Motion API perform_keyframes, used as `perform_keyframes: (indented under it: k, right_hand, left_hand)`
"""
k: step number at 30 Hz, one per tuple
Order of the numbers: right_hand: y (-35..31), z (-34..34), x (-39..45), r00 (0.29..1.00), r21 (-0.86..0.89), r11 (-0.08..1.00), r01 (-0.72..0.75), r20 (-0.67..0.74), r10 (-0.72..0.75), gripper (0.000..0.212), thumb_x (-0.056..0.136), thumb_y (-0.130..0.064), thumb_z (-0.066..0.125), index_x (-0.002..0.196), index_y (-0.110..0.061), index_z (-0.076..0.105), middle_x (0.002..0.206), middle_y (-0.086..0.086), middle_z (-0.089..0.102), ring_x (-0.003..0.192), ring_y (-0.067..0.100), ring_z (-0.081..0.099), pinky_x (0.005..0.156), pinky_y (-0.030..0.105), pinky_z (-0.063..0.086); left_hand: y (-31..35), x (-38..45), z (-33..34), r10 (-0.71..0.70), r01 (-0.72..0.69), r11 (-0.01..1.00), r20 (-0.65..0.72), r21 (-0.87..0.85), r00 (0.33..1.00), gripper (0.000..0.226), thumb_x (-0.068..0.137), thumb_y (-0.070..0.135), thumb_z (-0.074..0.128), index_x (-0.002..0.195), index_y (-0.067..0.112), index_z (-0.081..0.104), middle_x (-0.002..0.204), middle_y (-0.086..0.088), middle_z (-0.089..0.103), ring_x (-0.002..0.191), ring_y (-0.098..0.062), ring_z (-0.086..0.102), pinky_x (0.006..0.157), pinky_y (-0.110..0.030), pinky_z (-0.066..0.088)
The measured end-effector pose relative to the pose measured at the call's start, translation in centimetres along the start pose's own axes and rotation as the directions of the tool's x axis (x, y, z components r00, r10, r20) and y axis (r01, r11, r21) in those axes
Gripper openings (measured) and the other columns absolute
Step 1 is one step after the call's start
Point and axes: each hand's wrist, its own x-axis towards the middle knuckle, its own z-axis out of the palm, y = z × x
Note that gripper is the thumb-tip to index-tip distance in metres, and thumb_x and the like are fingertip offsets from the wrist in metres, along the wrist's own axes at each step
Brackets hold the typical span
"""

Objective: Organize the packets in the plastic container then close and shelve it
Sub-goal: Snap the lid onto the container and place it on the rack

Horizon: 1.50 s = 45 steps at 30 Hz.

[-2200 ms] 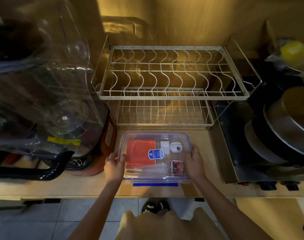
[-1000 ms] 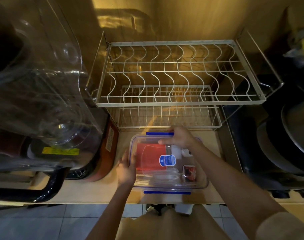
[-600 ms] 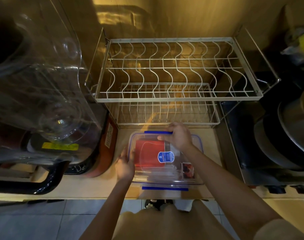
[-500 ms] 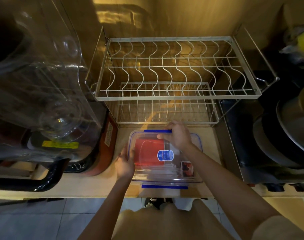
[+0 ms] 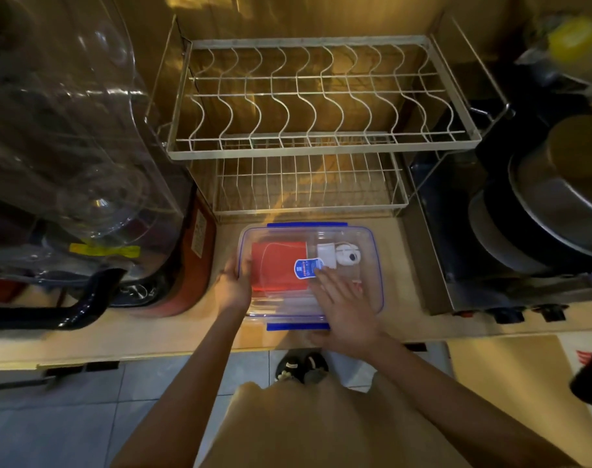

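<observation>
A clear plastic container [image 5: 372, 265] with a blue-trimmed lid lies flat on the wooden counter, blue latches at its far and near edges. Through the lid I see a red packet [image 5: 276, 265], white items [image 5: 338, 255] and a blue oval label [image 5: 306, 267]. My left hand [image 5: 234, 285] holds the container's left side, fingers curled on the rim. My right hand [image 5: 343, 309] lies flat on the lid's near right part, fingers spread, its thumb beside the near blue latch [image 5: 296, 326].
A two-tier wire dish rack [image 5: 321, 143] stands right behind the container. A big clear water jug [image 5: 68, 146] with a black handle fills the left. A steel stove [image 5: 473, 265] with stacked pans [image 5: 558, 204] sits on the right. The counter edge runs just below the container.
My right hand has left the far blue latch and come back to the near part of the lid, palm down. My left hand stays on the left side.
</observation>
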Motion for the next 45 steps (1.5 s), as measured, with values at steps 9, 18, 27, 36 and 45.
perform_keyframes:
  k: [9,18,27,36,45]
  right_hand:
    - [-0.8,2.1,0.5,0.999,-0.177,0.984,-0.022,-0.038,0.015,0.09,0.047,-0.026,0.085,0.129,-0.008,0.051,0.131,0.016,0.061,0.125,0.032,0.054,0.103,0.051,0.039]
    - [1.2,0.8,-0.4,0.988,0.08,0.986,0.146,0.047,-0.15,0.085,0.08,-0.074,0.016,0.146,-0.021,0.03,0.157,0.014,0.02,0.144,0.023,-0.001,0.113,0.04,-0.008]
    - [1.1,0.7,-0.3,0.985,-0.07,0.991,0.116,0.138,-0.106,0.066,0.092,-0.056,0.012,0.117,-0.027,0.066,0.126,0.009,0.065,0.119,0.03,0.06,0.099,0.051,0.037]
    - [1.4,-1.2,-0.6,0.995,0.419,0.907,0.031,-0.096,0.01,0.054,0.092,-0.052,0.036,0.125,-0.017,0.06,0.137,0.005,0.056,0.132,0.019,0.046,0.117,0.034,0.024]
    - [5.9,-1.9,-0.7,0.808,0.671,0.608,-0.425,-0.022,0.589,0.062,0.091,-0.027,0.057,0.143,-0.009,0.03,0.14,0.012,0.049,0.123,0.026,0.051,0.105,0.044,0.043]
  left_hand:
    - [0.0,0.3,-0.6,-0.013,0.002,0.992,0.09,0.123,0.996,0.063,0.094,0.053,0.034,0.147,0.021,0.024,0.147,-0.018,0.04,0.132,-0.037,0.042,0.108,-0.045,0.037]
    - [0.2,-0.2,-0.7,-0.017,0.004,0.991,0.095,0.136,0.995,0.063,0.094,0.053,0.032,0.147,0.022,0.022,0.149,-0.017,0.038,0.134,-0.037,0.04,0.11,-0.048,0.036]
    - [0.8,-1.0,-0.6,-0.004,-0.002,0.994,0.059,0.112,0.998,0.058,0.096,0.046,0.036,0.145,0.017,0.027,0.142,-0.02,0.046,0.131,-0.037,0.044,0.106,-0.043,0.037]
    - [1.0,-1.0,-1.1,0.005,-0.014,0.994,0.084,0.111,0.996,0.058,0.095,0.046,0.038,0.145,0.02,0.027,0.145,-0.017,0.044,0.132,-0.036,0.043,0.107,-0.042,0.037]
    - [0.4,-1.4,-2.8,-0.028,0.022,0.998,0.1,0.064,0.995,0.05,0.087,0.041,0.057,0.124,0.007,0.058,0.121,-0.018,0.064,0.112,-0.033,0.059,0.099,-0.044,0.046]
